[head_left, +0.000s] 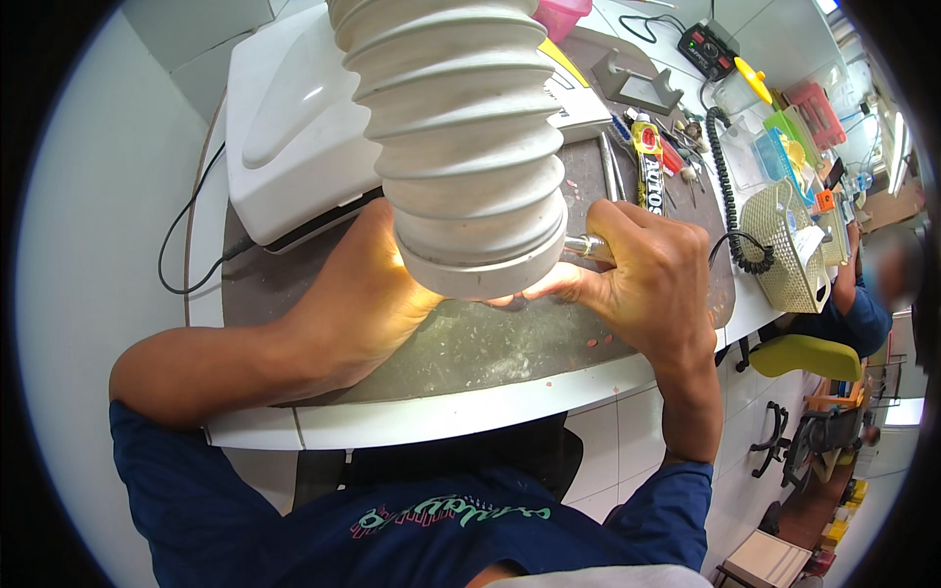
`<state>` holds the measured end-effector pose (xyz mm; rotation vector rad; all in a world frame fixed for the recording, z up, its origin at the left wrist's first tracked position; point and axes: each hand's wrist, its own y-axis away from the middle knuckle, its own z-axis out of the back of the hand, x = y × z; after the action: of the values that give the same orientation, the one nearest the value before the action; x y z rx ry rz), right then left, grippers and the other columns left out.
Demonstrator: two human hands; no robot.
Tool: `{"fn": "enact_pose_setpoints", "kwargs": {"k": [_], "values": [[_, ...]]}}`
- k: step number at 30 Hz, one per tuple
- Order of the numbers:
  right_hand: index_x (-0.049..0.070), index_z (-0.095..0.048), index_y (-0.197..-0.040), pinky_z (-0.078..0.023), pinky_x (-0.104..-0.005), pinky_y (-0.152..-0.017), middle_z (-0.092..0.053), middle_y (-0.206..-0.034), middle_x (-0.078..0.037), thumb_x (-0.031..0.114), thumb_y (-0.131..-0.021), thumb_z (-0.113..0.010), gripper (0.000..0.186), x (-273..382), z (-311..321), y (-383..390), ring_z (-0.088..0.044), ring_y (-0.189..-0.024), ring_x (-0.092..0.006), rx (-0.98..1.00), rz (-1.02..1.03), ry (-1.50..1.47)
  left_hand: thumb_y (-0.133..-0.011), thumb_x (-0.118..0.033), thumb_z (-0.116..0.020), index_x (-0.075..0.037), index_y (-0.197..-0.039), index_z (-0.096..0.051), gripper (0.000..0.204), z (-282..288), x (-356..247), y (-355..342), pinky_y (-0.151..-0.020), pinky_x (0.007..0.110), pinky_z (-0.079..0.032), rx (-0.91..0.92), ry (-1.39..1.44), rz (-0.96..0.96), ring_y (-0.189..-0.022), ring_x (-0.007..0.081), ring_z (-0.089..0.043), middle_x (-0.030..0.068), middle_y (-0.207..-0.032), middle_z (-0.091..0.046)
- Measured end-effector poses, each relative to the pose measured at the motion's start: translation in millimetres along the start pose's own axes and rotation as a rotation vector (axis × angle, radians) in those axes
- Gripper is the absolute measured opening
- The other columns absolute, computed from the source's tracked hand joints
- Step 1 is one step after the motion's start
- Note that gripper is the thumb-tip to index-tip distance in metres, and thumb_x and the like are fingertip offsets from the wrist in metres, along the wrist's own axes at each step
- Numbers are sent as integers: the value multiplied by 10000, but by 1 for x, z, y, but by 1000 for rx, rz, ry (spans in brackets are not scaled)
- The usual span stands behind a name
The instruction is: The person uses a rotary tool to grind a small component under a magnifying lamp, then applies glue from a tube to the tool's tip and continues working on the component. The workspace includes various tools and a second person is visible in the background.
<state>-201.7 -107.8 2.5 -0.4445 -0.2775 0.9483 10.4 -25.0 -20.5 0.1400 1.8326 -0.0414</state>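
Note:
A ribbed white hose point(470, 176) hangs in front of me and covers the middle of the work spot. My left hand point(377, 284) reaches in under the hose's end from the left; its fingers are hidden, and so is anything in them. On the other side my right hand point(652, 279) is closed around a shiny metal rotary handpiece point(588, 247), with the thumb pointing left under the hose rim. A black cord leaves this hand and joins a coiled cable point(725, 181). Bright light falls on both hands. The handpiece's tip is out of sight.
A bulky white machine point(294, 118) stands at the left on the dark mat point(490, 353). Toward the right lie a yellow-and-black tube point(647, 147), small tools, a black control box point(708, 49) and a woven basket point(774, 255). Another person point(863, 304) sits farther right.

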Motion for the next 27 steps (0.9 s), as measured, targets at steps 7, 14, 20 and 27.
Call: {"fn": "enact_pose_setpoints", "kwargs": {"k": [7,14,20,27], "values": [[68,-510,-617,-394,-325,-387,-523,-508,-42,704,-656,-711,668,0,1,-1,-551,-410,-201,17,27,0,-869,-15,-666,8,-964,-677,99,-1,-5,0,-794,269,-487,35,-14,2,-846,93,-622,46,-878,-707],[76,-484,-604,-386,-316,-383,-508,-512,-21,701,-657,-715,669,-2,-1,-1,-528,-397,-175,-50,-9,-10,-870,-27,-674,10,-1001,-664,137,1,-1,0,-807,270,-474,-7,-56,-13,-868,80,-596,40,-929,-697],[77,-483,-604,-389,-316,-384,-505,-510,-27,698,-663,-714,665,0,0,0,-531,-397,-181,-3,-6,12,-866,-34,-689,10,-1016,-660,159,-1,-1,0,-809,271,-474,-9,4,6,-872,77,-592,36,-945,-695],[64,-529,-632,-406,-327,-394,-529,-522,-44,699,-664,-708,661,2,2,-1,-561,-417,-206,31,22,9,-868,0,-655,11,-987,-671,121,0,-4,1,-780,265,-485,23,-55,-22,-846,83,-610,45,-908,-706]]}}
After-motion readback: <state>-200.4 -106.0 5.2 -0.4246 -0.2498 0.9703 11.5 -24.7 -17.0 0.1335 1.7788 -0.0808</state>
